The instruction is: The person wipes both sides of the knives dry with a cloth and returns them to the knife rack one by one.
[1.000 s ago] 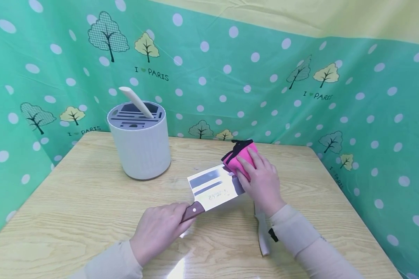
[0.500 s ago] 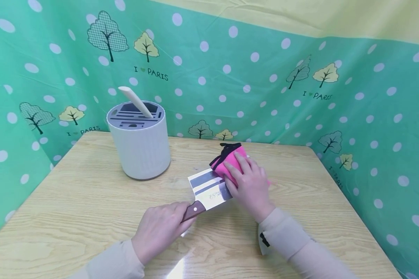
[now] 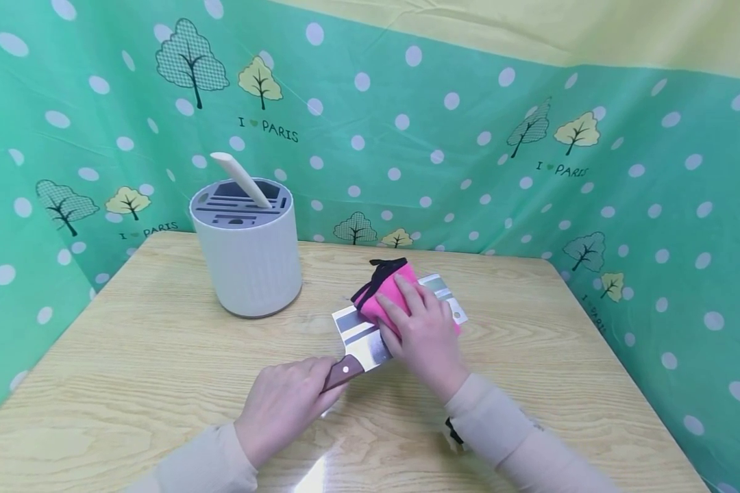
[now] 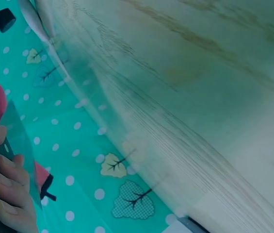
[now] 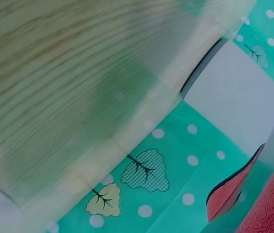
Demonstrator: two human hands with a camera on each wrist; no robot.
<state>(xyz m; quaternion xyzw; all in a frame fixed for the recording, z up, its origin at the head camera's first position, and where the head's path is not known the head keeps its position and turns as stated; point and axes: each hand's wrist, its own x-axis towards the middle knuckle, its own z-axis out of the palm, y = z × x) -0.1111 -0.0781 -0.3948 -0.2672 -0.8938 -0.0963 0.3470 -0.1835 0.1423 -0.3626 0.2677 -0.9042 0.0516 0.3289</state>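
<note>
Pink cloth (image 3: 384, 294) gripped in bent fingers of right hand (image 3: 425, 332), against cleaver (image 3: 366, 345) slanting forward-right from left hand (image 3: 286, 400) curled round handle (image 3: 343, 371).

Blade (image 3: 368, 349) partly hidden under pink cloth (image 3: 391, 289)
</note>
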